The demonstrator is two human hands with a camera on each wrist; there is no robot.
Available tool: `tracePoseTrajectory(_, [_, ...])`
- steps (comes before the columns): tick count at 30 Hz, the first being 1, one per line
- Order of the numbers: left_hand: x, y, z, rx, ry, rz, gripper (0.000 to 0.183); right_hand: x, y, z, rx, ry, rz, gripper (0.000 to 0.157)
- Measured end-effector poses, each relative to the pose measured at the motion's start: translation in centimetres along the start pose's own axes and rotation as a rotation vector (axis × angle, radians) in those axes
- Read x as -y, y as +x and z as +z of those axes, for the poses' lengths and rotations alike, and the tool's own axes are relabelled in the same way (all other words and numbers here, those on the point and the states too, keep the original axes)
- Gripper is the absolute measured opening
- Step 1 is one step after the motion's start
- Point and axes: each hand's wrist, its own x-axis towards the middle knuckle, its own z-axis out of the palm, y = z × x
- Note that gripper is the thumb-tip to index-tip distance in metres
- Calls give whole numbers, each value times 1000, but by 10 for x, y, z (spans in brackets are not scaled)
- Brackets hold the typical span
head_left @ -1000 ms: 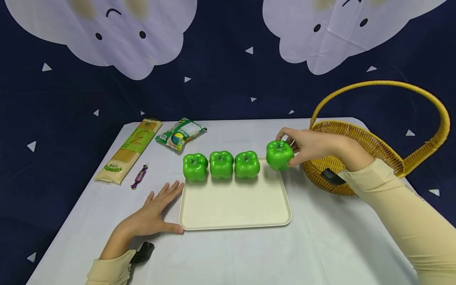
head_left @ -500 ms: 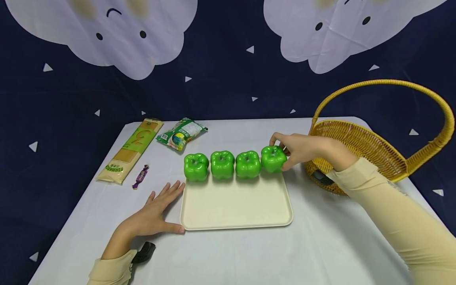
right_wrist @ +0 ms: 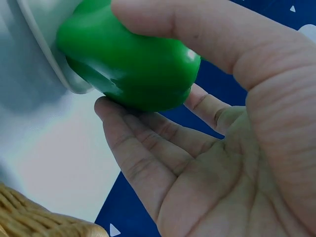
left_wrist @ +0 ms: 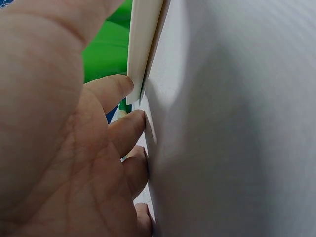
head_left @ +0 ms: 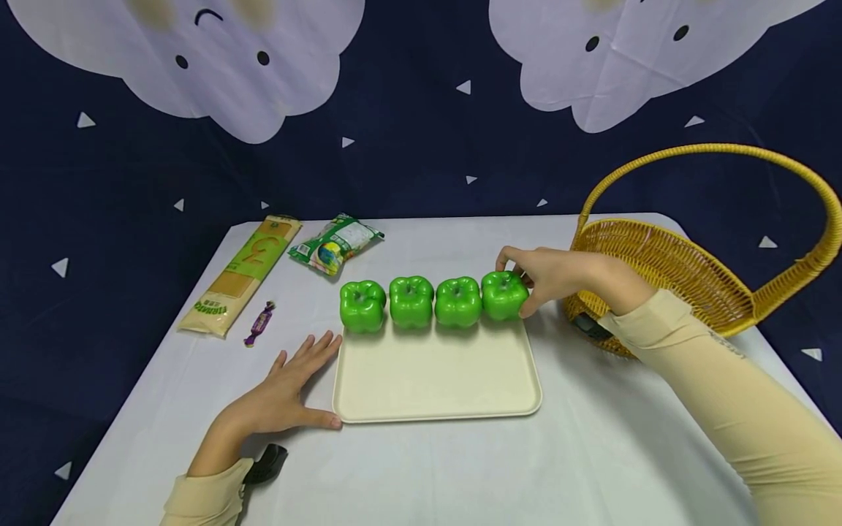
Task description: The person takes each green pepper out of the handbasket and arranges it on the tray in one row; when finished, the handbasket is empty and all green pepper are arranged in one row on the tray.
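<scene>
Several green bell peppers stand in a row along the far side of a cream tray (head_left: 437, 380). The rightmost bell pepper (head_left: 504, 296) sits at the tray's far right corner, and my right hand (head_left: 559, 274) grips it between thumb and fingers. In the right wrist view, the thumb lies over the bell pepper (right_wrist: 133, 64) and the fingers curl beneath it. My left hand (head_left: 279, 398) spreads its straight fingers at the tray's left side, thumb at the near left corner. In the left wrist view, a fingertip touches the tray's edge (left_wrist: 143, 44).
A wicker basket (head_left: 664, 256) with a tall handle stands at the right, under my right forearm. At the left lie a noodle packet (head_left: 243, 274), a green snack bag (head_left: 337, 245) and a purple wrapped candy (head_left: 259, 324). A dark blue patterned cloth hangs behind the table.
My right hand has moved left and slightly down with the bell pepper, bringing it beside the others on the tray. The left hand has stayed at the tray's side.
</scene>
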Motion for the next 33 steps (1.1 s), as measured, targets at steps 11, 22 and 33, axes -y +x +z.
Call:
tracePoseTrajectory(11, [-3, 0, -1, -1, -11, 1, 131, 0, 1, 2, 0, -9, 6, 72])
tracePoseTrajectory(22, [-2, 0, -2, 3, -12, -15, 131, 5, 0, 0, 12, 4, 33, 75])
tracePoseTrajectory(33, [-3, 1, -1, 7, -11, -4, 131, 0, 1, 4, 7, 2, 36, 83])
